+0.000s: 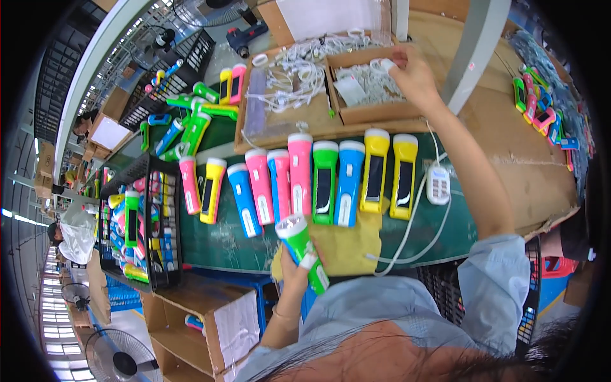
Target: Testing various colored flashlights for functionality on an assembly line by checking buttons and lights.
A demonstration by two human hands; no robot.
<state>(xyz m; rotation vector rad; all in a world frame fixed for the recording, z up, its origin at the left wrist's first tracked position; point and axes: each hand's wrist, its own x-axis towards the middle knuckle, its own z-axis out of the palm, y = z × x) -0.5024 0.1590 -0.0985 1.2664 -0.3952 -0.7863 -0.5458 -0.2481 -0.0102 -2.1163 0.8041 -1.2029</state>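
While the left hand (294,274) gripped a flashlight (300,243) | the right hand (415,75) was over a box (375,114) | its grip was indiscernible

a factory workshop — flashlights (300,175) lining a green bench (219,249), black crate (150,210), power drill (240,42).

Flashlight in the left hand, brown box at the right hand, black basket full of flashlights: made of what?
Flashlight: probably hard plastic, fairly glossy, from its smooth, bright body. Brown box: looks like matte cardboard, with dull tan walls. Black basket: likely moulded plastic, going by its latticed sides; finish unclear.
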